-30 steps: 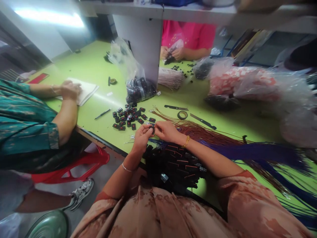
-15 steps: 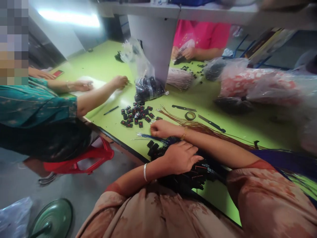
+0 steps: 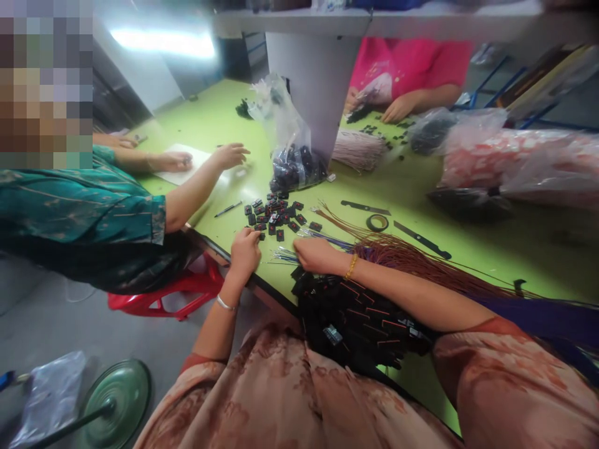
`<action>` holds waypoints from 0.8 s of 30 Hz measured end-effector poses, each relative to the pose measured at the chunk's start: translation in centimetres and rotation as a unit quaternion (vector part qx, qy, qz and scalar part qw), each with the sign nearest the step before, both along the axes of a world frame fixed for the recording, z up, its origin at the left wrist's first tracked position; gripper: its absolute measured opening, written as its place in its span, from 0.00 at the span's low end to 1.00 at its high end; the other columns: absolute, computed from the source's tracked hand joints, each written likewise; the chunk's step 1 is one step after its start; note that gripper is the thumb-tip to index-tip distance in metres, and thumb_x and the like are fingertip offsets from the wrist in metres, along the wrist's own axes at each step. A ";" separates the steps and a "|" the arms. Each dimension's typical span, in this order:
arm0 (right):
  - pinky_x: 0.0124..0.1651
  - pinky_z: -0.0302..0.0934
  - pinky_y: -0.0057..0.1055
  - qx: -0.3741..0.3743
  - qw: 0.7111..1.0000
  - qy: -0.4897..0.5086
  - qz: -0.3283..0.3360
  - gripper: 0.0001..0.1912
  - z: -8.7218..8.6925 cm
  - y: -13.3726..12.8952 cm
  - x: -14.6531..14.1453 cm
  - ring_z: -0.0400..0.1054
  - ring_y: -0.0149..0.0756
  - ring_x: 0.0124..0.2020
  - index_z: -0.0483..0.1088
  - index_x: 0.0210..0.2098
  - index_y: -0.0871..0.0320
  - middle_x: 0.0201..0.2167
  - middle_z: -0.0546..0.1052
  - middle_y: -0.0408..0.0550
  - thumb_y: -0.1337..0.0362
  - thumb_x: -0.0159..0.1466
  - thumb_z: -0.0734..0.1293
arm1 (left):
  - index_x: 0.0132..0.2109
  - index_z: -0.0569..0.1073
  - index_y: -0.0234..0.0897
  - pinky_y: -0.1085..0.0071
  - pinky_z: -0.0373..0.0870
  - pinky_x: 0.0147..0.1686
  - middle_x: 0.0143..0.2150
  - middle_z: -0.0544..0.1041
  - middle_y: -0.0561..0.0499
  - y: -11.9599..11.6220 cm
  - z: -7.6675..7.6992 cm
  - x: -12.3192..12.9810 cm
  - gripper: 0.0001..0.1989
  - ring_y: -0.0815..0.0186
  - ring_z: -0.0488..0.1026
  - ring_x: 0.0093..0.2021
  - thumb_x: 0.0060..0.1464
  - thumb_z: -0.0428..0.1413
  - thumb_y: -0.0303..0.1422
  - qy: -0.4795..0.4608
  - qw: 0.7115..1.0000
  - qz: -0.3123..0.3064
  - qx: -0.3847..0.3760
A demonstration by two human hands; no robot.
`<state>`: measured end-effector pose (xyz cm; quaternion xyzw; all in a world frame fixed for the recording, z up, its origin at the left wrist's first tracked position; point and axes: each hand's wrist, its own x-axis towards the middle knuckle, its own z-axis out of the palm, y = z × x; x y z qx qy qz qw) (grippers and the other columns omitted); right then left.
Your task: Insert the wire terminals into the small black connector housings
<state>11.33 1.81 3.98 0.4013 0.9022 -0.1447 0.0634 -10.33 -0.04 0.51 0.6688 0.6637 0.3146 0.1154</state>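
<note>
My left hand is at the near edge of a loose pile of small black plastic connectors, its fingertips closed on one of them. My right hand lies over the ends of blue wires with stripped silvery tips, its fingers pinched together on wire; how many strands is hidden. Beneath my right forearm is a heap of black connector pieces, some with orange lines. Brown wires fan out beyond my right hand.
Two flat dark blades and a tape roll lie past the wires. A pen is left of the pile. Behind stands a plastic bag of black parts by a pillar. One co-worker's arm reaches in from the left; another sits opposite.
My left hand has moved from the black heap forward and left to the connector pile, uncovering the heap. My right hand stays by the wire ends. The view has shifted slightly.
</note>
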 end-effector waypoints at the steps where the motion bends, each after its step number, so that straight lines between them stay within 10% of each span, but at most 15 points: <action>1: 0.33 0.53 0.31 0.004 1.000 -0.003 -0.004 0.11 0.0 0.1 0.1 0.70 0.42 0.34 0.68 0.42 0.63 0.36 0.76 0.59 0.66 0.64 0.58 | 0.35 0.75 0.38 0.62 0.63 0.47 0.40 0.72 0.42 0.1 0.0 -0.1 0.09 0.56 0.68 0.44 0.54 0.49 0.26 0.026 1.000 -0.002 -0.008; 8: 0.33 0.52 0.28 -0.027 0.984 0.160 -0.076 0.06 -0.3 0.8 0.8 0.64 0.33 0.30 0.66 0.34 0.59 0.30 0.74 0.49 0.68 0.61 0.59 | 0.40 0.71 0.37 0.62 0.65 0.42 0.37 0.71 0.44 -1.3 0.4 0.6 0.06 0.57 0.68 0.41 0.56 0.50 0.29 0.123 0.991 0.009 -0.054; 14: 0.30 0.52 0.25 -0.143 0.904 0.388 -0.106 0.04 -1.2 1.5 0.9 0.58 0.27 0.25 0.65 0.28 0.59 0.23 0.67 0.40 0.66 0.56 0.60 | 0.48 0.72 0.37 0.61 0.66 0.49 0.44 0.70 0.44 -1.6 0.3 1.3 0.13 0.59 0.69 0.46 0.56 0.51 0.28 -0.131 0.990 0.048 0.038; 19: 0.27 0.50 0.24 -0.192 0.859 0.462 -0.111 0.06 -1.0 1.4 0.7 0.55 0.26 0.23 0.66 0.27 0.59 0.21 0.64 0.38 0.63 0.55 0.61 | 0.44 0.70 0.36 0.67 0.71 0.42 0.38 0.75 0.49 -1.3 0.8 4.1 0.13 0.67 0.73 0.38 0.50 0.59 0.32 -0.570 0.815 0.013 -0.103; 24: 0.27 0.48 0.24 -0.119 0.883 0.443 -0.101 0.06 -0.3 0.7 1.0 0.54 0.26 0.22 0.66 0.26 0.59 0.19 0.64 0.38 0.63 0.56 0.62 | 0.41 0.71 0.34 0.73 0.72 0.41 0.36 0.77 0.49 -1.2 1.4 5.9 0.12 0.71 0.75 0.36 0.47 0.62 0.26 -0.698 0.693 -0.020 -0.182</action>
